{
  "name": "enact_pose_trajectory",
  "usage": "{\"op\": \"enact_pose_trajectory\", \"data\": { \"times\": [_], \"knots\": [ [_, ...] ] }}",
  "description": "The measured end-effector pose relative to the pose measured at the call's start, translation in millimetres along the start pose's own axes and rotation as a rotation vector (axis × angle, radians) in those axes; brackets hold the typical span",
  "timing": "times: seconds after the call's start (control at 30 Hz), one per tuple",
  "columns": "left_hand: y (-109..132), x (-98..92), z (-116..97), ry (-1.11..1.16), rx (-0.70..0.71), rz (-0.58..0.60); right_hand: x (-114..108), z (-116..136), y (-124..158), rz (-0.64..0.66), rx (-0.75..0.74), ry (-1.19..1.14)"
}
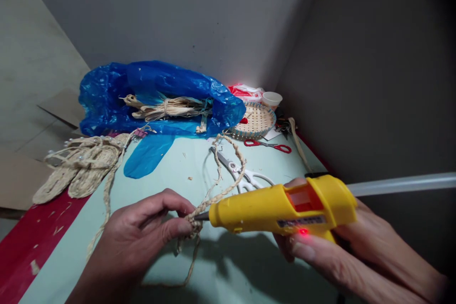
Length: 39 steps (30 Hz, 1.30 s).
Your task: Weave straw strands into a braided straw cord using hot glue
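My left hand pinches a coiled end of braided straw rope between thumb and fingers, just above the pale green table. My right hand grips a yellow hot glue gun with a red light lit on its side. The gun's metal nozzle touches the braid right at my left fingertips. A clear glue stick sticks out of the gun's back to the right. The braid runs on up the table toward the white-handled scissors.
A blue plastic bag holding bundled straw lies at the back. Woven straw sandals sit at the left by the red table edge. A small round woven basket, red-handled scissors and a plastic cup stand near the corner walls.
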State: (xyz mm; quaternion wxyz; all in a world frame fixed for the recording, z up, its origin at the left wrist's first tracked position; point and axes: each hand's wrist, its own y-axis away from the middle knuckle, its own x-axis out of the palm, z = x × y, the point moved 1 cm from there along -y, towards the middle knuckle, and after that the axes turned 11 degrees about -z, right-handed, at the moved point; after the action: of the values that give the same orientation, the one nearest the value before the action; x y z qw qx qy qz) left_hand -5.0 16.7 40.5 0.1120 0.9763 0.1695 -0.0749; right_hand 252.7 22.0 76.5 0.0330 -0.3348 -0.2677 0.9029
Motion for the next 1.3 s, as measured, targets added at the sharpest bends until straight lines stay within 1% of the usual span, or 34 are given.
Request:
{"op": "enact_pose_trajectory", "data": {
  "times": [0.1, 0.2, 0.37, 0.47, 0.6, 0.87, 1.0, 1.07, 1.17, 1.3],
  "knots": [
    [0, -0.2, 0, 0.003, 0.012, 0.001, 1, 0, -4, 0.011, -0.007, 0.006],
    [-1, -0.5, 1, 0.016, 0.022, 0.006, -1, 0, -5, -0.013, -0.029, 0.005],
    [-3, -1.3, 1, 0.013, 0.042, 0.016, -4, 1, 0, 0.013, 0.001, 0.01],
    [-3, -1.3, 1, 0.02, 0.031, -0.003, -4, 1, 1, 0.014, 0.006, 0.009],
    [-1, -0.6, 0, 0.02, 0.013, -0.034, -1, -2, 0, -0.02, -0.012, 0.01],
    [-2, 0.9, -1, 0.027, -0.007, -0.024, -4, -2, 2, 0.002, -0.014, 0.029],
    [-2, 0.9, -2, 0.038, -0.007, -0.041, -2, -1, 0, -0.001, -0.014, 0.025],
    [-2, 0.4, -1, 0.043, -0.016, -0.054, -1, -1, 0, -0.02, -0.009, 0.016],
    [-2, -0.3, 1, 0.071, -0.037, -0.061, -1, 0, 0, -0.012, -0.017, 0.015],
    [-2, 0.5, 3, 0.152, -0.121, -0.042, -2, -1, 5, 0.025, -0.006, 0.046]
  ]
}}
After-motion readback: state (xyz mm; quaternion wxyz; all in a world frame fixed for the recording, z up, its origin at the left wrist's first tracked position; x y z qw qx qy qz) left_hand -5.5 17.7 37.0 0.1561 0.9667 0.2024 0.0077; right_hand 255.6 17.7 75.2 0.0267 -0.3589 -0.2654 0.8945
